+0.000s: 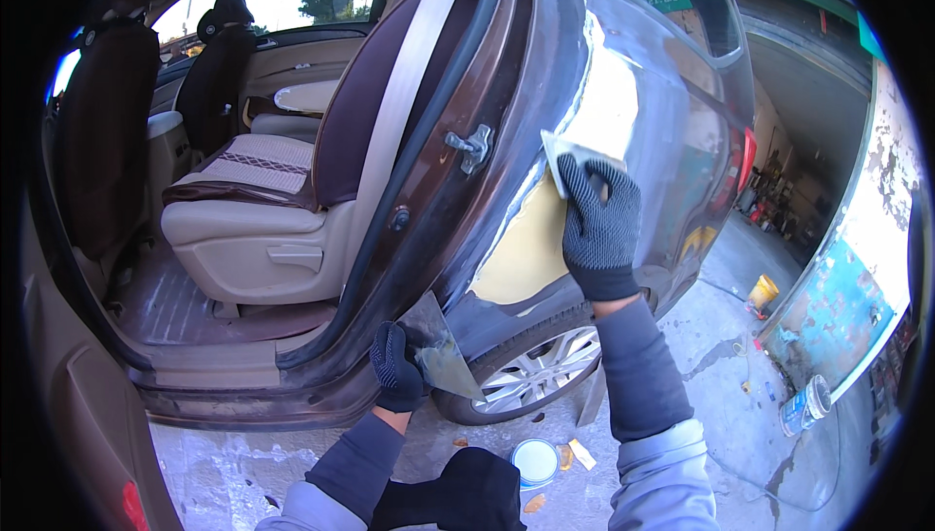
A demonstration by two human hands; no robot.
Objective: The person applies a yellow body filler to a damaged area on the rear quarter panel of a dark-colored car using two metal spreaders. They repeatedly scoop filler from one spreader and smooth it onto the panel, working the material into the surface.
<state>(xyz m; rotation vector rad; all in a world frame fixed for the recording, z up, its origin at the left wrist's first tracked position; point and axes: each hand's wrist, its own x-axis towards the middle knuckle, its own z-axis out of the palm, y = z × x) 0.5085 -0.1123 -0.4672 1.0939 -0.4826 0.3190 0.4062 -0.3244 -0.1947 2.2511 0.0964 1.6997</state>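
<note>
My right hand, in a dark knit glove, grips a flat pale putty spreader against the car's rear side panel. The spreader's blade lies on a patch of yellowish body filler above the wheel arch. Higher up, the same patch glares white in the sun. Lower down, my left hand, gloved too, is closed on a flat metal mixing plate smeared with putty. That plate is tilted in front of the rear wheel, near the door sill.
At left the open rear doorway shows a beige seat, with a door latch striker on its frame. A round tin stands on the concrete below the wheel. Further right are a yellow container, a paint bucket and a thin hose.
</note>
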